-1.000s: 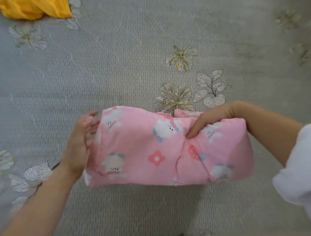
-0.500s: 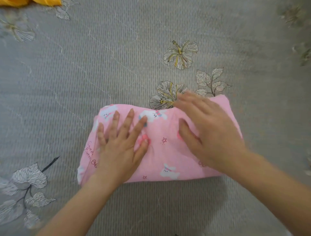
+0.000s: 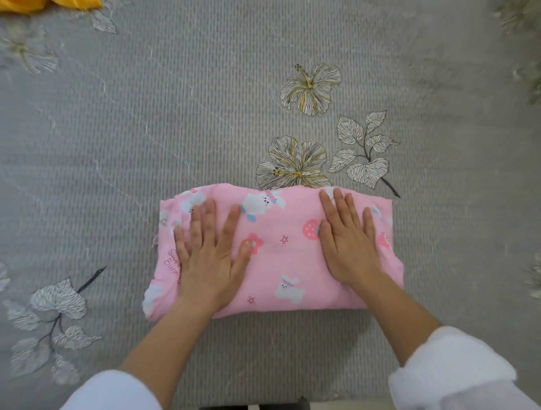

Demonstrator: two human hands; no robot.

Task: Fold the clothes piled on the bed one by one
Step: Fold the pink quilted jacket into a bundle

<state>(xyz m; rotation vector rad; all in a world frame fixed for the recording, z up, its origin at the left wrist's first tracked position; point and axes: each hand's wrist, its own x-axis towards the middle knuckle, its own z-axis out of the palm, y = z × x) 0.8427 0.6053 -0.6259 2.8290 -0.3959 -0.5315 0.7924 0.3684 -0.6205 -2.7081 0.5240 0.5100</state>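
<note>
A pink garment [image 3: 281, 251] printed with white bunnies, flowers and stars lies folded into a compact rectangle on the grey bed sheet [image 3: 205, 102]. My left hand [image 3: 210, 251] lies flat on its left half, fingers straight and spread. My right hand [image 3: 348, 237] lies flat on its right half, fingers straight and pointing away from me. Both palms press down on the fabric. Neither hand holds anything.
A yellow garment [image 3: 49, 3] shows at the top left corner of the bed. The sheet carries printed flowers and leaves around the pink bundle. The bed's near edge runs along the bottom of the view.
The pink garment was folded over once more and laid down. Both hands went from holding its ends to pressing flat on top, then my right hand slid out toward the right.
</note>
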